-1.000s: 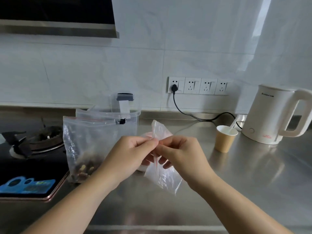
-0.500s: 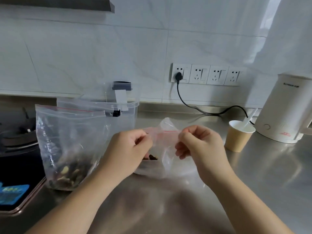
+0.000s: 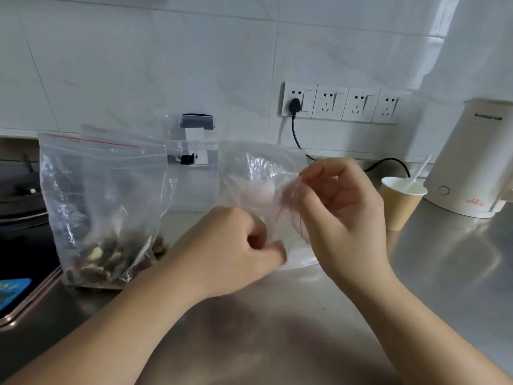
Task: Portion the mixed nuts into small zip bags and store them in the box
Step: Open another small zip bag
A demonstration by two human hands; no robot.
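two hands pinch one small zip bag just right of the big nut bag: left hand closed on its lower edge, right hand gripping the red zip strip. the thin film could slip free and crumple, and a stray elbow could tip the nut bag.

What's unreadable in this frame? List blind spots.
- Small bag, head view: motion-blurred and partly behind both hands; whether its zip is sealed, and its contents, cannot be told.
- Left hand grip: fingertips blurred.
- Box: inside hidden by the big nut bag and glare.
- Kettle: cut off by the right edge.
- Stove: cut off at left.
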